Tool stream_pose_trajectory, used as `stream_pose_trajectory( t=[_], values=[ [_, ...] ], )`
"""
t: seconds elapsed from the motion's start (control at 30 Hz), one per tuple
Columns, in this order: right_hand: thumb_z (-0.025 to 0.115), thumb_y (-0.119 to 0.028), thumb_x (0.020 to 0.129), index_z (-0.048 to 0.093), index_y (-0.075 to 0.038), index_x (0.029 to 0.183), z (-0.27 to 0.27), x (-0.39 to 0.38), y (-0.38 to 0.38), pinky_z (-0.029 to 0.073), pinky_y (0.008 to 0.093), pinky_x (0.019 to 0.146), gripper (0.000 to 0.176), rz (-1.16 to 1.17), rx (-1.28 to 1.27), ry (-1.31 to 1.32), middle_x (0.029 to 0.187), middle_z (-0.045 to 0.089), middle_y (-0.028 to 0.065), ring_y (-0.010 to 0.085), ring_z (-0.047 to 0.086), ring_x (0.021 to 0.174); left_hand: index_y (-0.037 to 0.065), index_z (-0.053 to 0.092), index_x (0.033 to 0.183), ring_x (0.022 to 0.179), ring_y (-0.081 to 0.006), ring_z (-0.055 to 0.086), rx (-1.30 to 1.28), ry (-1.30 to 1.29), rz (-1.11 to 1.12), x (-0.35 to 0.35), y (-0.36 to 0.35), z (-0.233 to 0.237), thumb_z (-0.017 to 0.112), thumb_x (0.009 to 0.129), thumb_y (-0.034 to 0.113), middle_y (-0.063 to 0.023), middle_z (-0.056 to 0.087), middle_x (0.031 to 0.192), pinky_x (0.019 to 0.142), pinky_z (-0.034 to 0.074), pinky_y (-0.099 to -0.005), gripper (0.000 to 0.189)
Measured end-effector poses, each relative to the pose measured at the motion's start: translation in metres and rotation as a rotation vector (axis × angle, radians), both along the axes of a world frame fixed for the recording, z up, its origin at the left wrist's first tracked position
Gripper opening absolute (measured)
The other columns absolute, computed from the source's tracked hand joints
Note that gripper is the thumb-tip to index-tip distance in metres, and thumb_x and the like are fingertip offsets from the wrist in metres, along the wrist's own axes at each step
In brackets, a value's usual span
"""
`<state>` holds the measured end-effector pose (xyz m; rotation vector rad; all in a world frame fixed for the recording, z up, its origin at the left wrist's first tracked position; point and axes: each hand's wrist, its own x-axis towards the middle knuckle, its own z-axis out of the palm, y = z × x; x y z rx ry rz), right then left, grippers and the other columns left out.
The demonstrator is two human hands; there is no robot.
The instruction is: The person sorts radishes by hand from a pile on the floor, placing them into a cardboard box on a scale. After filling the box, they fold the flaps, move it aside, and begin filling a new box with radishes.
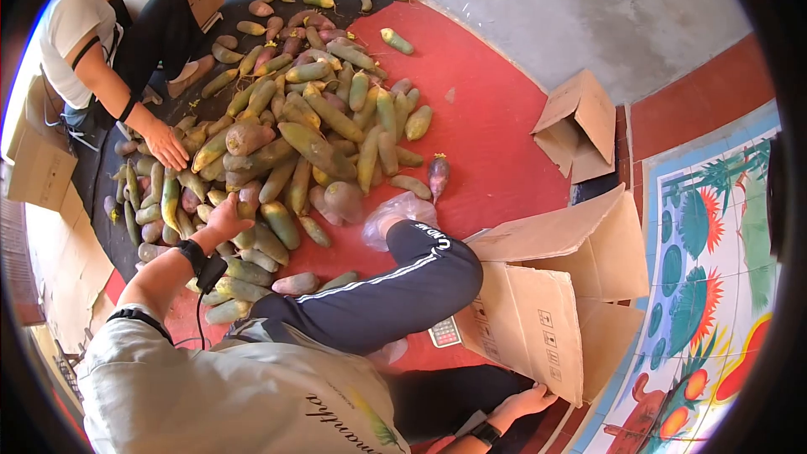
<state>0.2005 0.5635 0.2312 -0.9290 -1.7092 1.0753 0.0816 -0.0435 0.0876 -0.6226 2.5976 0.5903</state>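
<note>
head view: left hand [225, 219] lies on the near edge of the fruit heap [311, 118] on the red floor [487, 143] — fingers curled, grip cannot be told. right hand [528, 402] — fingers clamped on the lower edge of the cardboard box [525, 328]. another person's hand [166, 147] touches the heap's far side.

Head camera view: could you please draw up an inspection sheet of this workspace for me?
Surface: red floor, with a dark mat under part of the pile.
Job's things: pile of long green and purplish vegetables; large open cardboard box.
Clutter: small scale, clear plastic bag, small open box.
Hands: left hand on the pile; right hand at the large box's lower edge; grip unclear on both.
Cables: black cable hanging from the left wrist.
Surroundings: another person's hand on the pile; painted tiles at the right.
</note>
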Motion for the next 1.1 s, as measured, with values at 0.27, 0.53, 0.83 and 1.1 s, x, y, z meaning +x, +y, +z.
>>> stream_pose_trajectory(
  t=[0.27,0.53,0.83,1.1],
  values=[
    [0.040,0.002,0.080,0.029,0.007,0.128,-0.001,0.015,0.000,0.031,0.0377,0.098,0.050,-0.128,0.374,-0.028,0.127,0.038,0.0245,0.0316,0.040,0.116,0.005,0.042,0.115,0.092,-0.0207,0.054,0.651,0.546,0.172,-0.037,0.064,0.110,0.067,0.072,0.022,-0.0129,0.056,0.099,0.077,0.044,-0.0313,0.052],
    [0.040,-0.029,0.091,0.036,0.001,0.125,0.064,0.017,-0.068,0.038,0.0382,0.088,0.045,0.007,0.818,-0.173,0.125,0.040,0.0185,0.0303,0.043,0.110,0.007,0.040,0.114,0.098,-0.0168,0.051,1.582,0.511,0.223,-0.051,0.133,0.165,0.058,0.083,0.028,-0.0054,0.050,0.104,0.079,0.045,-0.0341,0.042],
    [0.048,-0.021,0.082,0.045,0.007,0.111,0.108,-0.010,-0.148,0.038,0.0430,0.084,0.040,0.792,0.924,-0.435,0.108,0.050,0.0225,0.0371,0.049,0.099,0.006,0.040,0.114,0.102,-0.0165,0.049,1.941,-0.059,-0.185,-0.027,0.232,0.183,0.055,0.085,0.035,-0.0049,0.050,0.109,0.082,0.045,-0.0341,0.043],
    [0.041,-0.007,0.083,0.051,0.001,0.075,0.121,0.008,-0.138,0.041,0.0267,0.050,0.015,0.777,0.322,-0.394,0.066,0.060,0.0083,0.0155,0.051,0.054,0.007,0.041,0.111,0.102,-0.0164,0.049,2.077,-0.242,-0.308,-0.028,0.273,0.177,0.052,0.087,0.034,-0.0056,0.050,0.109,0.084,0.044,-0.0339,0.038]
  ],
)
